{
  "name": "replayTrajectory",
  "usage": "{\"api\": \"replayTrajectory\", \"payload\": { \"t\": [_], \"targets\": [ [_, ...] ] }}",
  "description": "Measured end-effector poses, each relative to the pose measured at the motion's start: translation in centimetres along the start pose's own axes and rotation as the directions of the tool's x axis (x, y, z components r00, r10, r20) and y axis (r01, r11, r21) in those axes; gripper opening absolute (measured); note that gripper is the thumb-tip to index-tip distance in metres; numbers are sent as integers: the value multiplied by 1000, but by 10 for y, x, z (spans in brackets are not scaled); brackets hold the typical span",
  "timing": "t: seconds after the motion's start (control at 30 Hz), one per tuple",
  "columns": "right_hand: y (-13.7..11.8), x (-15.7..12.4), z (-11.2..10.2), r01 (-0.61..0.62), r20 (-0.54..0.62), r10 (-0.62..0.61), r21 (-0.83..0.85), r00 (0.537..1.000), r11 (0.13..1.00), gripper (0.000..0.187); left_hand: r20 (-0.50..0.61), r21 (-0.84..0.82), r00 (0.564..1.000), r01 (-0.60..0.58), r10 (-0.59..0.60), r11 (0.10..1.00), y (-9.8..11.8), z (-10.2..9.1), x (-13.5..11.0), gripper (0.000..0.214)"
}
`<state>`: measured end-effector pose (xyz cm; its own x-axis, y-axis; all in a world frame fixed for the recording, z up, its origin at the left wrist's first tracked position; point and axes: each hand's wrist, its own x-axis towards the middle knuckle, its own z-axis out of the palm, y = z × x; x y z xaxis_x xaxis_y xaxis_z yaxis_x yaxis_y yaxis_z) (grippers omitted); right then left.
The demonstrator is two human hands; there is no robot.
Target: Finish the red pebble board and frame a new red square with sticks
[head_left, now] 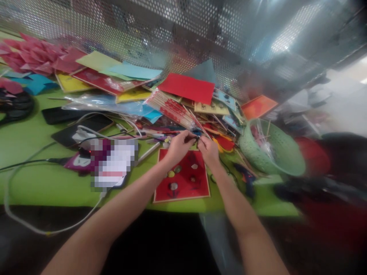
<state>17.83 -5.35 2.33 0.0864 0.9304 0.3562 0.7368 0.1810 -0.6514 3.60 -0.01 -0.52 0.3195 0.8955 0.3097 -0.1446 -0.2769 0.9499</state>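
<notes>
My left hand (181,146) and my right hand (208,152) meet above the far edge of a red square panel (183,187). The fingertips of both are pinched together at a small dark piece (197,138), too blurred to name. The panel has a pale wooden border and lies flat at the table's near edge. On it are several small round pieces, among them a yellow one (171,173), a white one (173,186) and a greenish one (178,169), with dark painted marks below some of them. My left wrist partly covers the panel's left side.
Behind my hands lies a heap of coloured sheets, a red card (187,87) and bundled sticks (172,109). A green basket (275,154) and a dark glue gun (247,178) are at right. Left are a power strip (77,162), a phone (114,164) and a loose white cable (27,225).
</notes>
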Motion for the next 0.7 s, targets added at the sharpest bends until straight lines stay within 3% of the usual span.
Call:
{"api": "replayTrajectory", "payload": {
  "t": [0.23, 0.37, 0.5, 0.63, 0.7],
  "targets": [
    [-3, 0, 1, -16, -44, 24, 167, 999, 986, 29, 23, -277, 987, 157, -157, 948, 5, 3, 3, 16],
    [-3, 1, 0, -59, 16, 57, 323, 998, 944, 30, 60, -414, 964, 260, -259, 872, 10, 0, 2, 29],
    [0, 2, -6, -74, 72, 48, 413, 996, 908, 33, 73, -447, 949, 306, -306, 840, 11, -4, 3, 32],
    [4, 3, -15, 52, 40, -59, 149, 997, 987, 28, 100, -344, 957, 289, -271, 894, 6, -6, 5, 25],
    [5, 5, -18, 149, 102, -143, -59, 984, 987, 25, 103, -249, 970, 241, -222, 938, 2, -7, 6, 19]
  ]
}}
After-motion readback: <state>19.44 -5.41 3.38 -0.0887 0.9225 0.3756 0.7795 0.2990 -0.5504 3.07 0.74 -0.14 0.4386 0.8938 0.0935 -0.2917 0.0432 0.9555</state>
